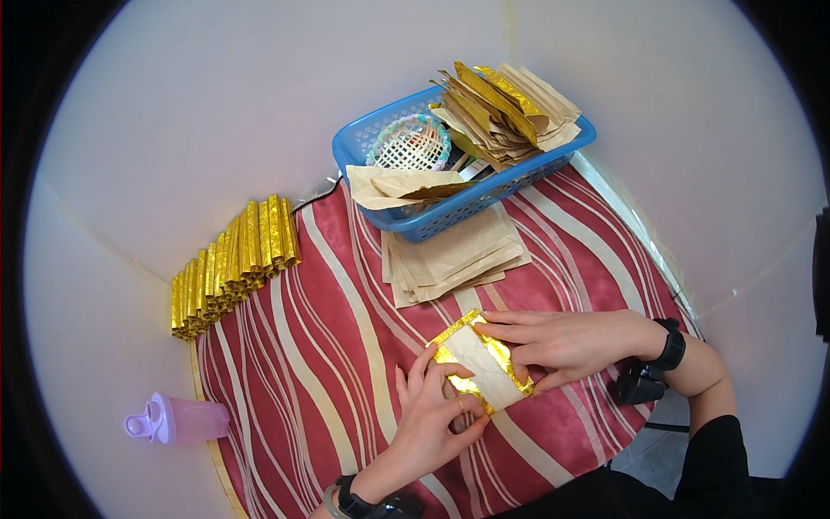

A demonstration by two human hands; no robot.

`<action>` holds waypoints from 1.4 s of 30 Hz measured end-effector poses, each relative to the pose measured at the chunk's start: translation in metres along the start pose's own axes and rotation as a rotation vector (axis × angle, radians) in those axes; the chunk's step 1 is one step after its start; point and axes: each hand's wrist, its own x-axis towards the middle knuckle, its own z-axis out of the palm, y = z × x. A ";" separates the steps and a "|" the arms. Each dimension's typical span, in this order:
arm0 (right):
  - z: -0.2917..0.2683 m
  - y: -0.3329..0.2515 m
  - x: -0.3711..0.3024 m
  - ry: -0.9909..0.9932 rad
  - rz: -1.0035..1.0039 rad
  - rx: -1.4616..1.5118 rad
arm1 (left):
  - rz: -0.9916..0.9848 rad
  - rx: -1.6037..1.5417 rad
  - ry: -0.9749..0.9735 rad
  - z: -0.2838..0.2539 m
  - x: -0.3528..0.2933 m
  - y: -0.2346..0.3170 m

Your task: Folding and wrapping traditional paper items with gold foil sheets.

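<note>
Paper [486, 372], gold with pale middle band, on striped red cloth [292, 415].
Left hand [430, 424] half-curled at left edge, right hand [584, 342] looser-fingered along right edge, seemingly for steadying from both sides; pinch or mere press unclear. Beyond: plain sheets [454, 259], stacked apparently within reach; blue basket [450, 221] with loose papers [491, 130]; gold rolls [232, 264], piled side by side.

Evenly and brightly lit, from a source out of view. Glints strongly off the foil of the gold-and-cream sheet [481, 363], with smaller highlights along the gold rolls [238, 259]. Shows only soft, faint shadows around the blue basket [510, 178]. Fairly sharp near the middle, softer toward the bottle [194, 420]. Curves outward in fisheye distortion, darkening to black at the corners.
</note>
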 end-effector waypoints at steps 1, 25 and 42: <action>0.000 0.000 0.000 -0.007 0.018 -0.004 | -0.006 -0.003 -0.003 0.000 0.000 0.000; -0.003 -0.006 0.007 0.215 0.127 -0.233 | 0.029 0.193 -0.041 -0.025 0.001 -0.002; 0.006 -0.010 0.010 0.322 0.120 -0.458 | 0.582 0.792 0.172 0.013 0.003 0.019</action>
